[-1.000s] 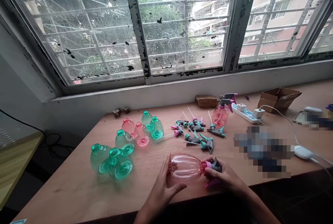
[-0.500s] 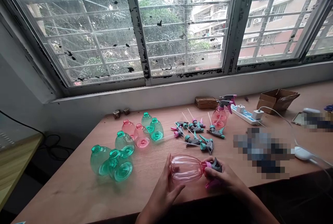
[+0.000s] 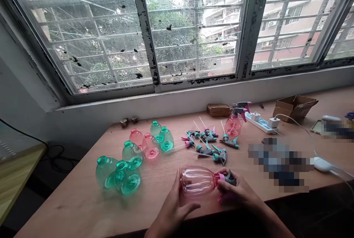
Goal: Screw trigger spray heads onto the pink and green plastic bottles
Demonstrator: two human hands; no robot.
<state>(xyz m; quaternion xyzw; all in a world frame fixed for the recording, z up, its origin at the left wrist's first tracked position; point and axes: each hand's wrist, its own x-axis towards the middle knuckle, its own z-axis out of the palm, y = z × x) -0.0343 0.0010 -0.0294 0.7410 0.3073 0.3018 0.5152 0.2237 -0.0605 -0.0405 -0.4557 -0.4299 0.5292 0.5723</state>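
Note:
A clear pink spray bottle (image 3: 197, 182) lies on its side between my hands, above the front of the table. At its base is my left hand (image 3: 177, 201), cupped against the bottom, the thumb held out from the bottle's side. My right hand (image 3: 238, 186) closes round the pink collar and the grey spray head (image 3: 230, 178); a pink trigger (image 3: 226, 196) shows below the fingers. Behind the bottle lie several loose spray heads (image 3: 220, 157) with tubes. Left of my hands stand several open green bottles (image 3: 127, 179) and two open pink bottles (image 3: 151, 145).
Farther back, a pink bottle with a spray head (image 3: 233, 125) stands near a white power strip (image 3: 260, 123). Two cardboard boxes, one flat (image 3: 218, 110) and one open (image 3: 294, 107), sit toward the wall. A white charger (image 3: 322, 164) and a blurred-out patch are at right.
My left thumb has moved slightly outward from the bottle. The bottle and my right hand stay almost in place, and the view has shifted a little.

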